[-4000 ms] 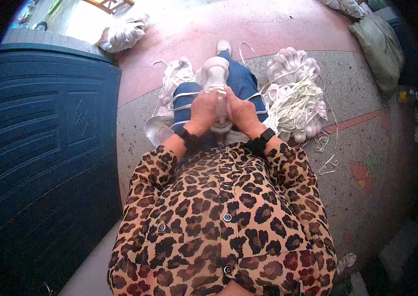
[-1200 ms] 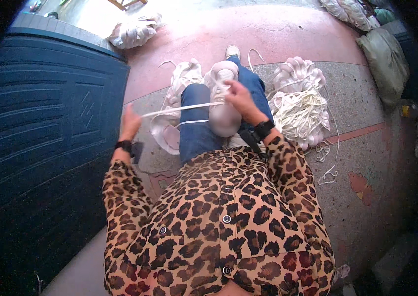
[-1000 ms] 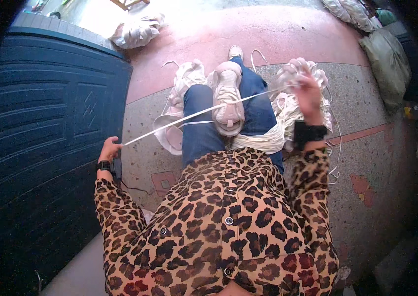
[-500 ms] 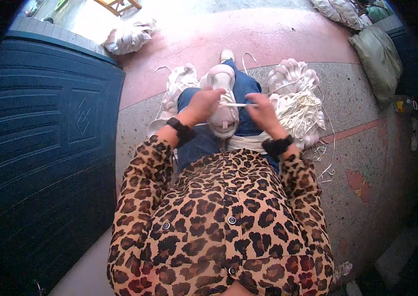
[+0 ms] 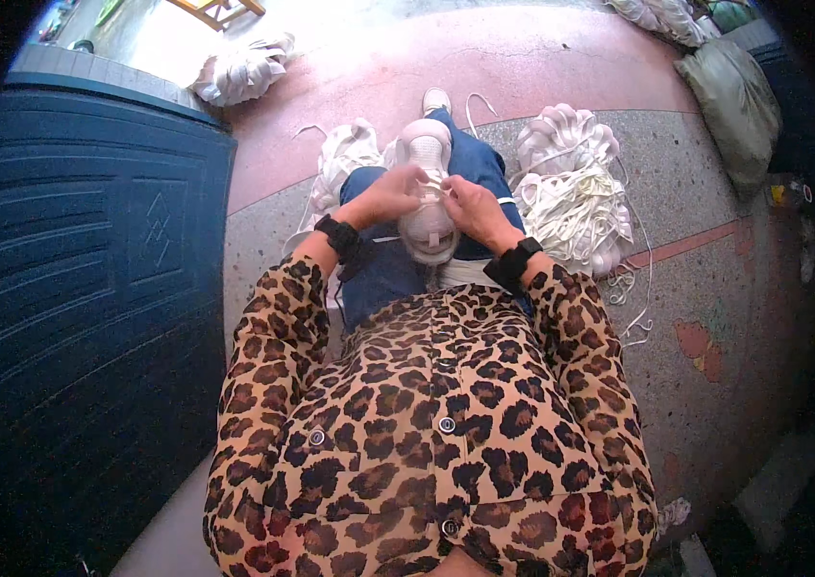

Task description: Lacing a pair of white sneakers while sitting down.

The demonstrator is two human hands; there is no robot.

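Note:
A pale pink-white sneaker (image 5: 429,234) rests across my lap between my knees, its heel end toward me. Against its left side my left hand (image 5: 390,195) is closed, fingers bent over the edge near the eyelets. On the opposite side my right hand (image 5: 477,212) pinches at the lacing, thumb and forefinger together. A flat white shoelace (image 5: 506,201) shows beyond the right hand, over my jeans. The two hands' fingertips almost meet above the shoe; exactly what lies between them is too small to make out.
Right of my leg lies a heap of white laces (image 5: 580,216) against a row of nested pale shoe pieces (image 5: 566,139). More pale shoes (image 5: 348,154) lie left of my knee. A dark blue panelled door (image 5: 90,288) stands left, a stuffed sack (image 5: 732,115) far right.
My right hand has come in from the right to the shoe's lacing; the lace stretched taut between the hands is no longer visible there. My left hand stays at the shoe's left side.

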